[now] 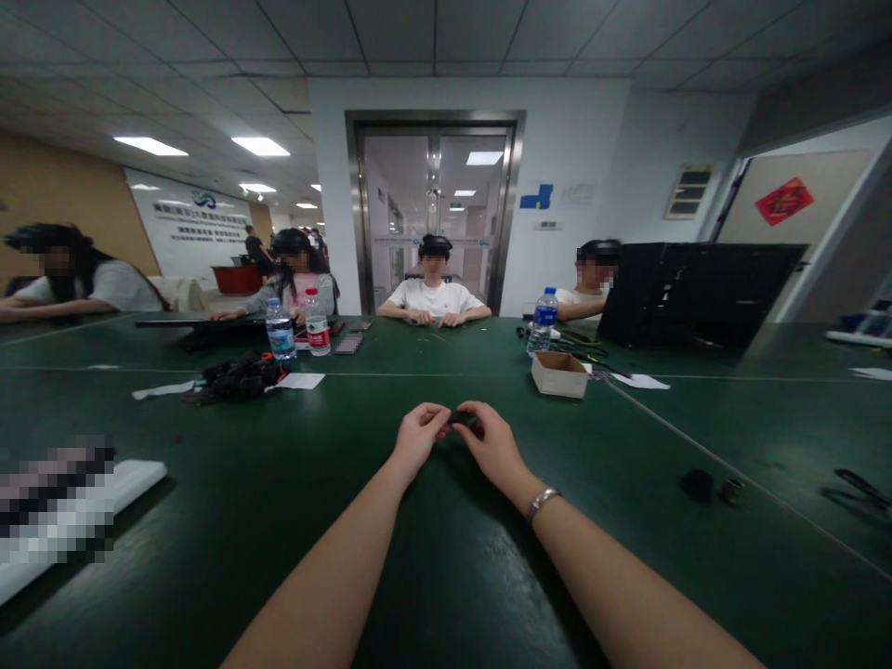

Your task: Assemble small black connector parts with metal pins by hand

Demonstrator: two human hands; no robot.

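A small black object (458,418) is pinched between my two hands, just above the dark green table (293,548). My left hand (420,435) closes its fingertips on the object's left end. From the other side, my right hand (489,437) grips it with thumb and index finger; a silver band circles that wrist. The object is too small and dark to tell what it is.
An open cardboard box (559,375) stands ahead on the right, near a blue-capped bottle (542,322). Black cables (241,376) and two bottles lie ahead left. A black panel (701,293) stands right. Small dark parts (697,485) lie nearer. Several people sit opposite.
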